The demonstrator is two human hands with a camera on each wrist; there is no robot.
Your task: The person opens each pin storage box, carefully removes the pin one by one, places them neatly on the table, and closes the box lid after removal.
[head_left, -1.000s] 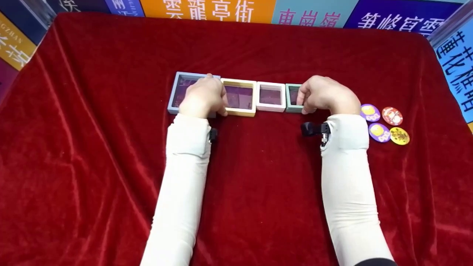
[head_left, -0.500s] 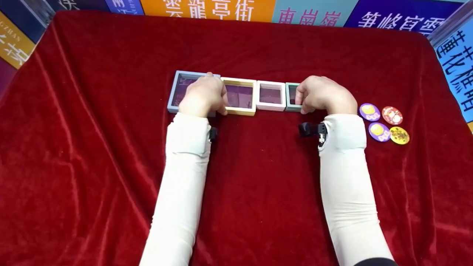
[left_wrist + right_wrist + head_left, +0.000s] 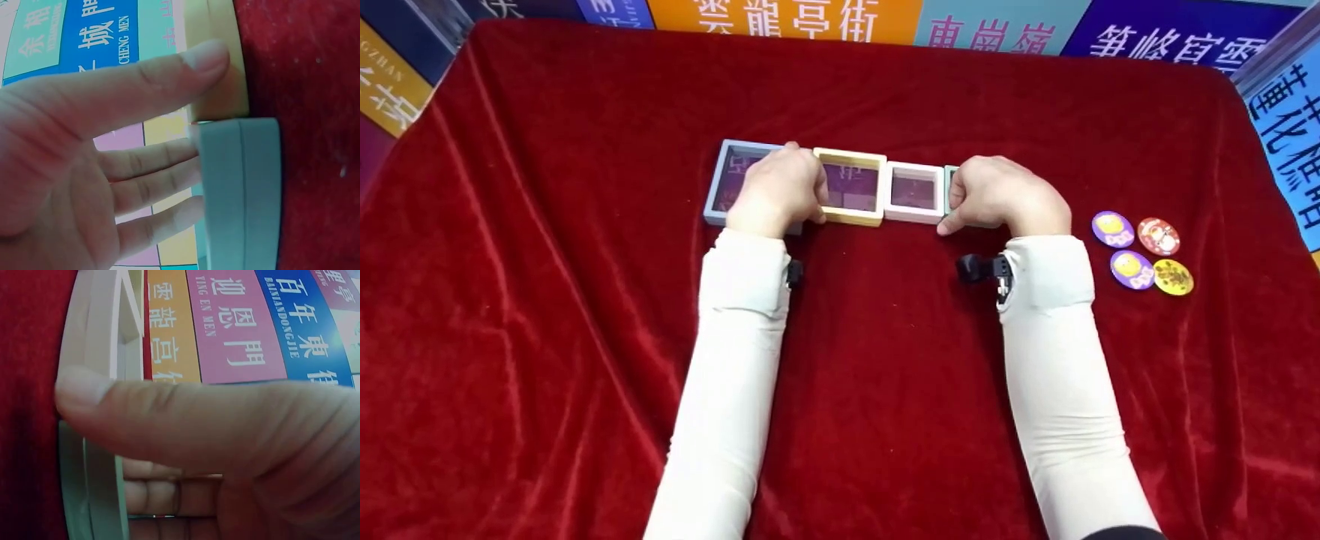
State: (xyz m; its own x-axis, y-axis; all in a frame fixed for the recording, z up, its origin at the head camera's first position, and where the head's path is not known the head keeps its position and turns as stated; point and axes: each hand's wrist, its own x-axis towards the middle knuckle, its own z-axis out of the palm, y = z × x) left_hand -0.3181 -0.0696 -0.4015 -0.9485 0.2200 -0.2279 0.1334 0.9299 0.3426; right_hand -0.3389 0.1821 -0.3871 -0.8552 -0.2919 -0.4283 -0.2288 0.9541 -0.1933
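Note:
Four-sided box frames stand in a touching row on the red cloth: a large blue frame point(image 3: 715, 184), a yellow frame point(image 3: 851, 219), a small pink frame point(image 3: 913, 214) and a green frame point(image 3: 949, 178), largely covered. My left hand point(image 3: 780, 187) straddles the blue-yellow joint. In the left wrist view its thumb point(image 3: 152, 87) presses the yellow frame's near side, while the other fingers reach over the blue frame, tips hidden. My right hand point(image 3: 1009, 193) grips the green frame, its thumb point(image 3: 140, 416) lying across the pink-green joint in the right wrist view.
Several round badges point(image 3: 1132, 268), purple, red and yellow, lie right of the right hand. Red velvet cloth point(image 3: 885, 360) covers the table. Coloured panels with large characters point(image 3: 810, 16) stand along the back and sides.
The yellow frame has shifted slightly away from me, and its near edge sits farther back than before. My right hand has slid left, its thumb now reaching the pink frame's corner.

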